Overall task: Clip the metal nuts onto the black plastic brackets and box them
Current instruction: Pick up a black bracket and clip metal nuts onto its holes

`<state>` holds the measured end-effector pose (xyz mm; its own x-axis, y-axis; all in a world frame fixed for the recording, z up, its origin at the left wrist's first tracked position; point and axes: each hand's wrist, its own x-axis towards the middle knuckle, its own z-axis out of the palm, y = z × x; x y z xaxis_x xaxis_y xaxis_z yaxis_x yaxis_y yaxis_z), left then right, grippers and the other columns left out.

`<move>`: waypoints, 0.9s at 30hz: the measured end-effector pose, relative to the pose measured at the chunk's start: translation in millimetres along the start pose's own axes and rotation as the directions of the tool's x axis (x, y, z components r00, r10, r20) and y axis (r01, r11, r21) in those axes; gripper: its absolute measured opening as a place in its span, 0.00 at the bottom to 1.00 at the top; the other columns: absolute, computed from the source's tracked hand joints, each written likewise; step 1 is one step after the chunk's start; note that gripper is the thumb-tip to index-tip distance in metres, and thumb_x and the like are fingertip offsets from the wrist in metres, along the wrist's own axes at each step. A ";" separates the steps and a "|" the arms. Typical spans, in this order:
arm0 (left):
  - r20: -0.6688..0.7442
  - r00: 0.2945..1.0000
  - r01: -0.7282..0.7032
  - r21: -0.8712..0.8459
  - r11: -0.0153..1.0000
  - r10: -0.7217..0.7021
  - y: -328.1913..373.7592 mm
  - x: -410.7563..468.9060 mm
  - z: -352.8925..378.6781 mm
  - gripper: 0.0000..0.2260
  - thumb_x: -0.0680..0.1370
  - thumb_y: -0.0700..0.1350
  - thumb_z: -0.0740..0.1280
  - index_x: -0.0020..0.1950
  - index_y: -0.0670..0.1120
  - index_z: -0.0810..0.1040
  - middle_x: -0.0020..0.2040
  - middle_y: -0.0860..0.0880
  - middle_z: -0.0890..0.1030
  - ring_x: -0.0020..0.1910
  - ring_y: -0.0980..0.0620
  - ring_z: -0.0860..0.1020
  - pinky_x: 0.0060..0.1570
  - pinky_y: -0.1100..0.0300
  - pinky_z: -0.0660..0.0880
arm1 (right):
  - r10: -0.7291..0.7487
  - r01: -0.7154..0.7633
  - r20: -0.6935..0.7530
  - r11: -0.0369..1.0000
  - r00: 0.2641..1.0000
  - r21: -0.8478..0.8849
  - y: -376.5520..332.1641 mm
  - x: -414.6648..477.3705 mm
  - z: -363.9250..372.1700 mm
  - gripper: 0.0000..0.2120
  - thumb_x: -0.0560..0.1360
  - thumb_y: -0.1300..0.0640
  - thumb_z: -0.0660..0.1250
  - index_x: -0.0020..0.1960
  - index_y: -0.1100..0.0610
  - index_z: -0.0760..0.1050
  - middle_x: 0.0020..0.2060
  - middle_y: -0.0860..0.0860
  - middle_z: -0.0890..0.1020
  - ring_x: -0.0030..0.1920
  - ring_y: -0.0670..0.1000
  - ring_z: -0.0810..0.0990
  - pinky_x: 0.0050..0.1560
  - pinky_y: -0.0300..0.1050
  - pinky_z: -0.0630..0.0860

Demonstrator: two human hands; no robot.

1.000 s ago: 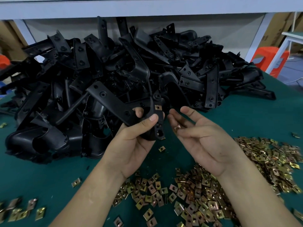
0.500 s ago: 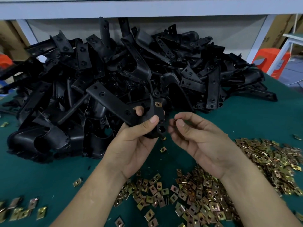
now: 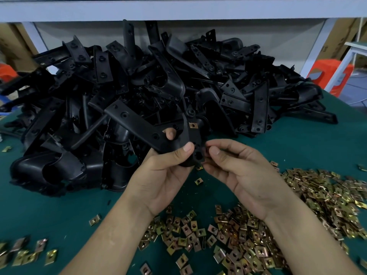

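Black plastic bracket (image 3: 137,124) gripped in left hand (image 3: 164,175), thumb across its lower end, one fingertip showing through a gap from behind; held up above green worktop (image 3: 49,205), just in front of bracket pile (image 3: 238,86). Clipped nut (image 3: 192,125) already seated on upper tab of held bracket; two open holes visible at its lower end. Right hand (image 3: 244,175) just beside bracket's right edge, thumb and forefinger pinching a metal nut (image 3: 207,149), mostly hidden between fingertips; touching bracket or not, cannot tell. Bracket pile heaped and tangled across back of worktop, spreading left to right. Loose nuts (image 3: 248,235) scattered thick under both wrists and out to the right, toward front edge. Single nut (image 3: 197,181) lying apart on worktop between the two hands; another partly hidden just below held bracket. Small nut cluster (image 3: 25,255) at front left, well apart from main spread. One more stray nut (image 3: 7,148) at left edge, near pile. Orange stool (image 3: 321,72) off worktop at far right, beside a white frame leg (image 3: 315,48).
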<state>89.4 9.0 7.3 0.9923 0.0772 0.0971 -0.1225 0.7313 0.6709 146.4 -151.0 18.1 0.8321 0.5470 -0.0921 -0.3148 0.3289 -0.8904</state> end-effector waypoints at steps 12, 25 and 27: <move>-0.007 1.000 0.002 0.022 1.000 -0.002 -3.3 1.2 -2.4 0.12 0.73 0.34 0.71 0.46 0.48 0.73 0.67 0.39 0.80 0.69 0.43 0.77 0.69 0.50 0.73 | 0.003 -0.007 0.043 0.996 0.999 0.088 -2.1 0.5 1.6 0.12 0.69 0.64 0.71 0.50 0.57 0.87 0.50 0.57 0.87 0.51 0.50 0.86 0.49 0.39 0.81; 0.045 0.998 0.034 0.053 0.998 -0.036 -5.9 1.1 -5.6 0.12 0.72 0.35 0.72 0.46 0.49 0.74 0.67 0.39 0.80 0.68 0.42 0.77 0.66 0.51 0.76 | 0.069 -0.069 0.073 0.998 0.995 -0.001 -6.5 -0.4 -5.9 0.11 0.66 0.61 0.76 0.48 0.54 0.87 0.46 0.56 0.87 0.42 0.48 0.85 0.43 0.39 0.81; 0.045 0.998 0.042 0.068 0.997 -0.045 -5.8 0.8 -6.2 0.12 0.72 0.35 0.72 0.46 0.49 0.73 0.64 0.40 0.81 0.65 0.43 0.79 0.64 0.50 0.78 | 0.093 -0.088 0.098 0.994 0.991 -0.058 -7.0 -0.7 -8.7 0.12 0.66 0.60 0.76 0.49 0.53 0.87 0.43 0.54 0.86 0.39 0.46 0.83 0.41 0.38 0.80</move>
<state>91.1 9.1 -1.1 0.9949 0.0136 0.1001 -0.0821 0.6863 0.7226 152.0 -160.3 20.6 0.7501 0.6483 -0.1304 -0.3597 0.2346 -0.9031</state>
